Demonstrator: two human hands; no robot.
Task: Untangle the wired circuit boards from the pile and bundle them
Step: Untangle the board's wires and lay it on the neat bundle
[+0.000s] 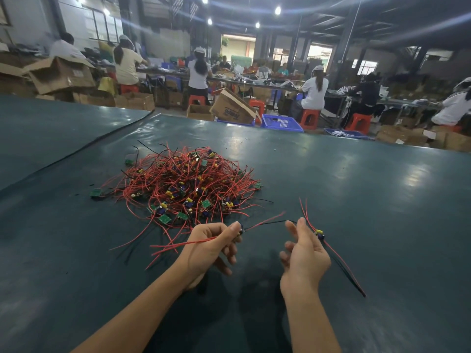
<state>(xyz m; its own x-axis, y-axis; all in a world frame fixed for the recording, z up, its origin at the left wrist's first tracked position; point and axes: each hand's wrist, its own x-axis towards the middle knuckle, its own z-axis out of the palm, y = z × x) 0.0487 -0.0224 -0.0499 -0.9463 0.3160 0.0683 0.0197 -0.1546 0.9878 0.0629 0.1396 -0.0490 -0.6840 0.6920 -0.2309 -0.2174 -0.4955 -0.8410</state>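
Dark-green counter (356, 187); pile (183, 184) at 11 o'clock. Left hand (211, 248) grips red leads (178, 243); right hand (303, 256) grip: cannot tell. Suggest aligning leads before bundling.

A tangled pile of red-wired small green circuit boards (188, 184) lies on the dark green matted table (369, 200). Nearer, the left hand (214, 248) pinches a bundle of red wires (173, 244) at its fingertips. A thin black wire (267, 222) spans to the right hand (303, 253) – fingers loosely curled – with a yellow-capped wired board (319, 233) against its far edge; the grip there is hidden.
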